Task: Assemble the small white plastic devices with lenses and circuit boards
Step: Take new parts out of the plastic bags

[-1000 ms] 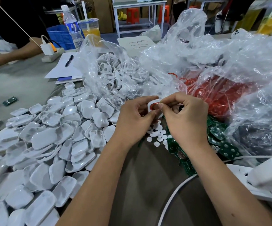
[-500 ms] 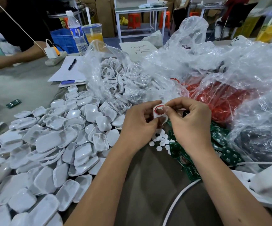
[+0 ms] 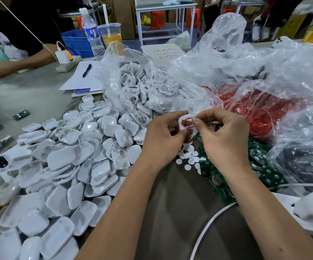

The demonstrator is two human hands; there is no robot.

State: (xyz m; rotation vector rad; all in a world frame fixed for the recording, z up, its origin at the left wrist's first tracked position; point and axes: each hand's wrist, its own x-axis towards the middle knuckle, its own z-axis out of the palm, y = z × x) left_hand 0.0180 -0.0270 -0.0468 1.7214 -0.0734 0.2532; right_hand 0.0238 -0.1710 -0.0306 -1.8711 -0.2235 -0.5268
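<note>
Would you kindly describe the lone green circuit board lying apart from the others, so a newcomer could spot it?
Start at the big pile of white shells on the left. Beyond its far-left edge, on bare grey table, lies one small green circuit board. Unlike the heaped boards, it sits alone.

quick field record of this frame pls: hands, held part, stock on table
left hand: grips white frame
right hand: pinches red ring at the frame's opening
white shells: loose pile, person's left
green circuit boards: under and right of right hand
white discs: scattered below hands
red parts bag: behind right hand
</note>
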